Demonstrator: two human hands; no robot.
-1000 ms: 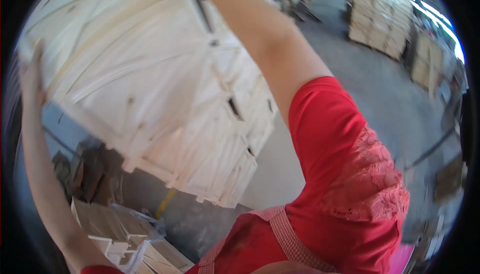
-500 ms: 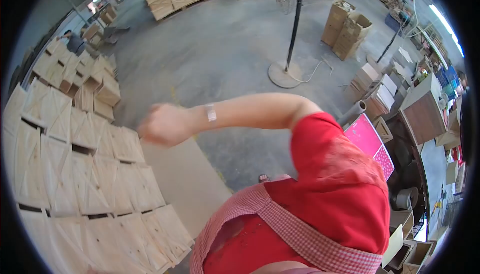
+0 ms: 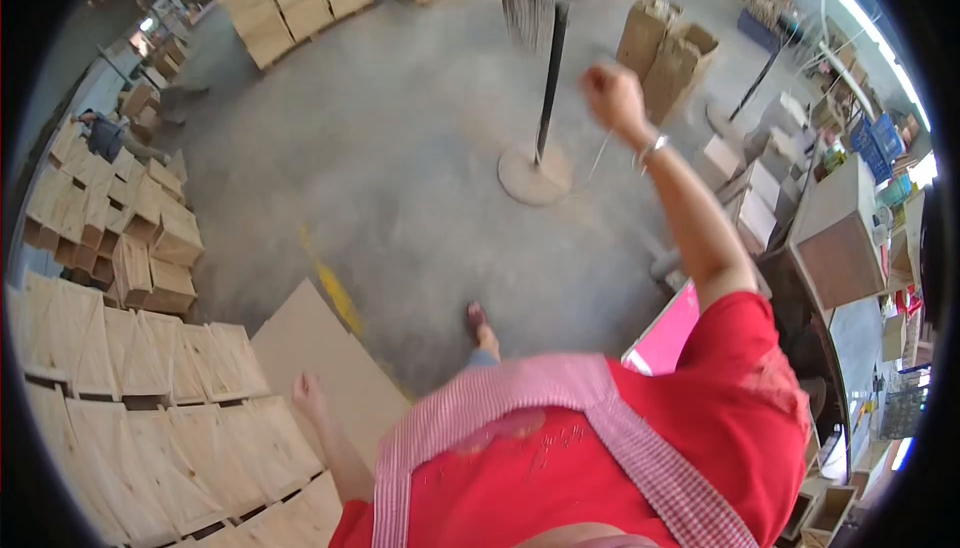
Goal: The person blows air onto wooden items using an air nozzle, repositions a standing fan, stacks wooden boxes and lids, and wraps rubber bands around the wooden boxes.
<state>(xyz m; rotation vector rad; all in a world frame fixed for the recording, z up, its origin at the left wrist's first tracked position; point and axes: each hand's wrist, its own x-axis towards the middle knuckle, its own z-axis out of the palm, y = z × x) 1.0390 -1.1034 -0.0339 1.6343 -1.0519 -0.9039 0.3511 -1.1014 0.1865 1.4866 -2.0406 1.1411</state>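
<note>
My right hand (image 3: 614, 100) is raised out in front at the end of a bent arm, with a bracelet at the wrist. Its fingers are curled into a loose fist, and nothing shows in them. From this view it overlaps the space between a standing fan (image 3: 547, 98) and two tall cardboard boxes (image 3: 665, 48). Low on the left, my left hand (image 3: 309, 394) hangs over a flat brown board (image 3: 320, 333), near rows of pale wooden crates (image 3: 145, 458). It looks small and blurred, so its fingers are unclear.
A foot (image 3: 476, 318) steps on the grey floor (image 3: 400, 198) beside a yellow line (image 3: 338, 298). Stacked wooden boxes (image 3: 165, 233) and a person (image 3: 105, 135) are at the left. A pink panel (image 3: 668, 333) and a cluttered workbench (image 3: 858, 333) stand at the right.
My right arm has swung from across my body on the left out to the right. My left hand has come into view, and the surroundings have shifted as my body moved.
</note>
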